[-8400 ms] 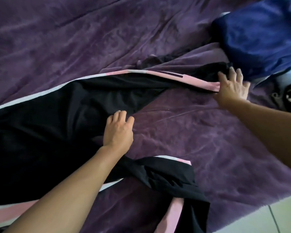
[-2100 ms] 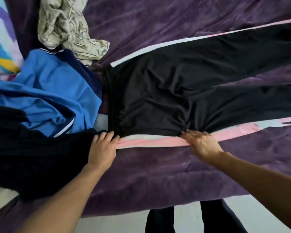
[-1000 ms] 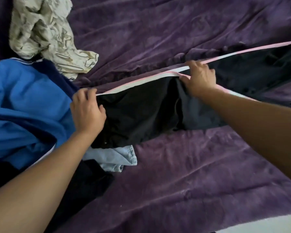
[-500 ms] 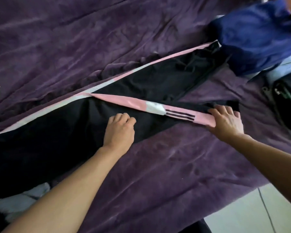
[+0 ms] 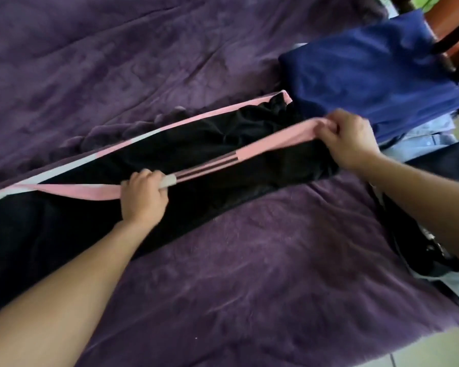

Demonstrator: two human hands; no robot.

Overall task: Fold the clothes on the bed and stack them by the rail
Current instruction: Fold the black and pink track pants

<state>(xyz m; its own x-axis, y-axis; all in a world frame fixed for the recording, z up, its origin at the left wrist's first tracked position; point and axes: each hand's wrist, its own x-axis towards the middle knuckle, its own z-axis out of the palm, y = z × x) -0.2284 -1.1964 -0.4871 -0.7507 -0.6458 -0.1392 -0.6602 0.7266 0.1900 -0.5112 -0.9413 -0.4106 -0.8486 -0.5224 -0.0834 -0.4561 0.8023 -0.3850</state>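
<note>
The left hand (image 5: pixel 143 197) was closed around the pink side stripe (image 5: pixel 260 149) of the black track trousers (image 5: pixel 202 144), gripping it where the pale patch and dark bars sat. The right hand (image 5: pixel 349 140) pinched the same stripe at the cuff end, fingertips (image 5: pixel 326 126) narrow on bunched fabric. Half a second earlier both hands had lain flat on the trousers; now both had gathered the stripe and lifted it slightly clear of the lower leg. This suggested the upper leg was being pulled straight before the lengthwise fold was settled.

Beyond the fingers, the second stripe edge (image 5: pixel 196 120) lay on the far side, the legs not yet aligned. Just past the right hand sat a folded blue garment (image 5: pixel 376 83), with a dark wooden rail (image 5: pixel 453 35) behind it, the likely stacking place. The trousers lay diagonally on the purple bedcover (image 5: pixel 249 260), still unfolded crosswise. Folding remained at an early stage.
</note>
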